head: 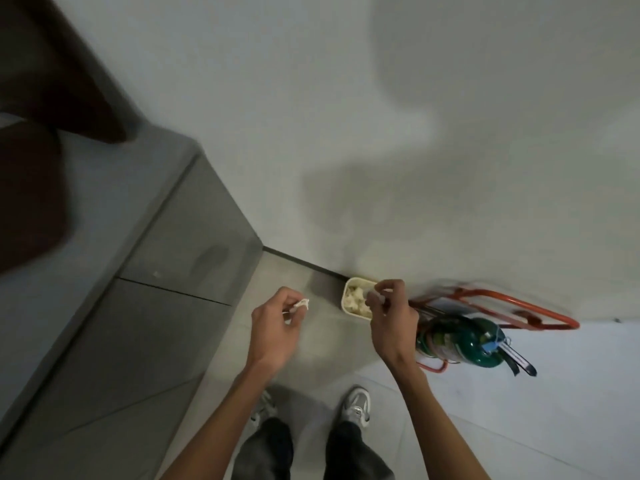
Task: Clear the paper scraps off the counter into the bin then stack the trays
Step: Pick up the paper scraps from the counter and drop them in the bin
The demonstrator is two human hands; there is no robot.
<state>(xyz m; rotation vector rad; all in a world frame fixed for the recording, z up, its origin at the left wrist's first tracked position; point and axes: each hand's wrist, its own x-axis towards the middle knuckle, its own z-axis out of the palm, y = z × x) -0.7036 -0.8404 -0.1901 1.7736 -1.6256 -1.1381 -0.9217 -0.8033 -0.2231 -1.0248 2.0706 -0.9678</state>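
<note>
**scraps held over the floor bin**

the person stood facing a corner where the grey counter [104,220] met the white wall [346,98], both bare forearms reaching forward and down.

the left hand [273,323] had its fingers curled, and thumb and fingertips pinched a crumpled white paper scrap [300,304]. the scrap stuck out past the fingertips, above the floor [519,393] and just left of the bin, not over it.

the right hand [393,315] was also curled, its fingertips pinched on a pale piece [375,296] too blurred to make out clearly. this hand hung directly above the right side of the bin.

the bin [344,297] was a small cream rectangular tub standing on the floor against the foot of the wall. pale crumpled scraps [355,299] already lay inside it.

just right of the bin stood a green fire extinguisher [457,341] in a red tube stand [519,303], with a tag hanging from its neck.

on the counter at the upper left lay dark brown shapes [52,71], too blurred to name.

at the bottom, dark trousers [346,452] and two grey trainers [356,405] showed on the pale floor tiles, toes pointing toward the bin.
</note>
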